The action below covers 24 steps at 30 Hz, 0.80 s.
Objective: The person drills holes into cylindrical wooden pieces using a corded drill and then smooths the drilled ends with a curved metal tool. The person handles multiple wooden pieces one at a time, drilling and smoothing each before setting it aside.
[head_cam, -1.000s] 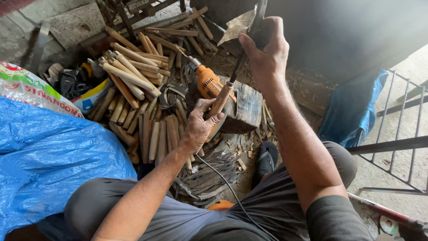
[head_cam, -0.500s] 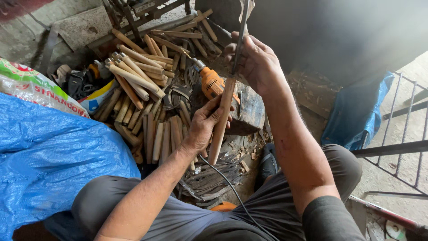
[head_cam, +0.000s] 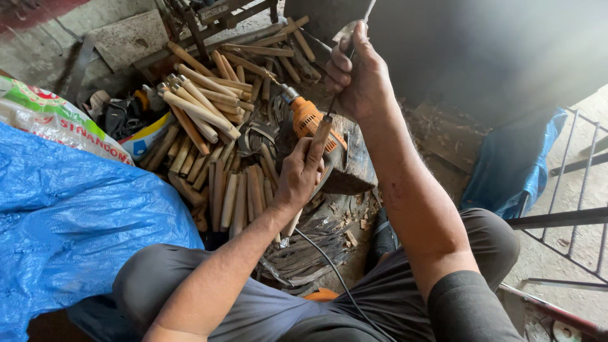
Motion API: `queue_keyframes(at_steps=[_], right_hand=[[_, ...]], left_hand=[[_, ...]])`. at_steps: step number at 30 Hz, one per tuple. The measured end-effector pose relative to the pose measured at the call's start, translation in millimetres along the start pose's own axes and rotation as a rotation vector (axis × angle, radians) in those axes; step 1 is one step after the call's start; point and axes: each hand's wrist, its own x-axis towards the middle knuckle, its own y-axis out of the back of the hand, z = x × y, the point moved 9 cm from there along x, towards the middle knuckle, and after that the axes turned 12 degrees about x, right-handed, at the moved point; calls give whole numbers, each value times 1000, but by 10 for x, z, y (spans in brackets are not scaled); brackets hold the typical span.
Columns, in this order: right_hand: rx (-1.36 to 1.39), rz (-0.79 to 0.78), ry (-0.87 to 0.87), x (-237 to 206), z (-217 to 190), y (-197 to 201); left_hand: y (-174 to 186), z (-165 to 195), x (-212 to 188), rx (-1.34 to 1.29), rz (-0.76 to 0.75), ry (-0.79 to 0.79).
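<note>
My left hand (head_cam: 299,177) grips a wooden handle (head_cam: 320,136) near its upper end, over a dark wooden block (head_cam: 354,164). My right hand (head_cam: 358,79) is raised above it, fingers closed around a thin metal blade (head_cam: 354,28) whose tang runs down into the handle's top. An orange power drill (head_cam: 307,117) lies on the block just behind the handle. Its black cord (head_cam: 329,269) trails down between my knees.
A heap of pale wooden handles (head_cam: 209,145) fills the ground to the left. A blue tarp (head_cam: 69,215) covers the near left, with a printed sack (head_cam: 57,123) behind it. Curved metal blades (head_cam: 304,259) lie below the block. A metal railing (head_cam: 570,215) stands at right.
My right hand has moved in from the upper right and upright over the handle with the blade. My left hand has slid up the handle, which now stands steeper over the block.
</note>
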Motion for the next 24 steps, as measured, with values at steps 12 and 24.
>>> queue_keyframes(at_steps=[12,24], right_hand=[[-72,63,126,-187,-133,-187],[-1313,-171,707,-694,-478,-1094]], left_hand=[[-24,-116,124,-279,-243,52],[575,567,371,416,218,-471]])
